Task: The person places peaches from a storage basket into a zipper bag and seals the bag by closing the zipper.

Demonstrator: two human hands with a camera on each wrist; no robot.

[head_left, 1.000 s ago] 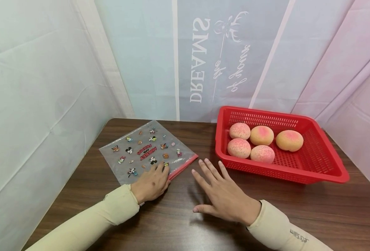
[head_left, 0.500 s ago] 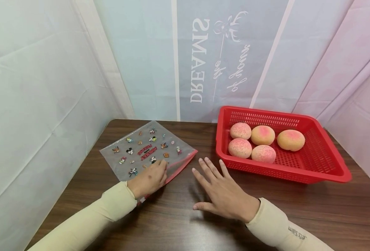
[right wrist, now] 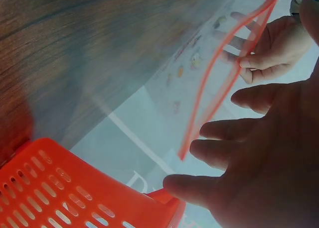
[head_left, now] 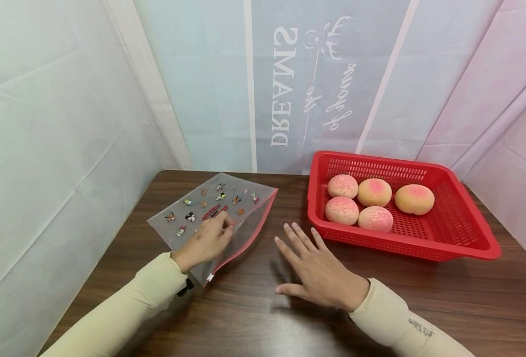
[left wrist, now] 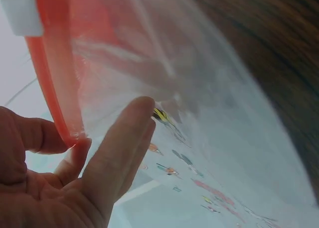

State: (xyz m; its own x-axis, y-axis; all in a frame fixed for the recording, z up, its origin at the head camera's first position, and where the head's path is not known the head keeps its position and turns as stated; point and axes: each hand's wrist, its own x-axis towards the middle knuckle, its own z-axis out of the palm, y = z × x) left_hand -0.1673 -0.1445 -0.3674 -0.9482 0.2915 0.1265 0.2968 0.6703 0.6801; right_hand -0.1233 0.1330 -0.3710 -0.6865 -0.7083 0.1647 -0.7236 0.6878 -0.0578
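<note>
A clear zip bag [head_left: 200,198] with small cartoon prints lies on the left of the table, its red-edged mouth parted and facing the right hand. My left hand [head_left: 206,240] pinches the upper red edge of that mouth between thumb and finger, as the left wrist view shows, and lifts it. A white slider [head_left: 210,277] sits at the near end of the red strip. My right hand [head_left: 318,272] is spread with straight fingers over the table, between the bag and the red basket [head_left: 423,245], and holds nothing.
In the basket are several peach-like round things [head_left: 375,192], yellowish with pink tops, grouped toward its left side. A printed cloth [head_left: 218,99] hangs behind the brown wooden table [head_left: 254,317], and pale cloth walls [head_left: 66,148] stand on both sides.
My left hand has gone from resting flat on the bag to pinching its red edge and raising it up and leftward. The bag's mouth has parted. My right hand stays almost still.
</note>
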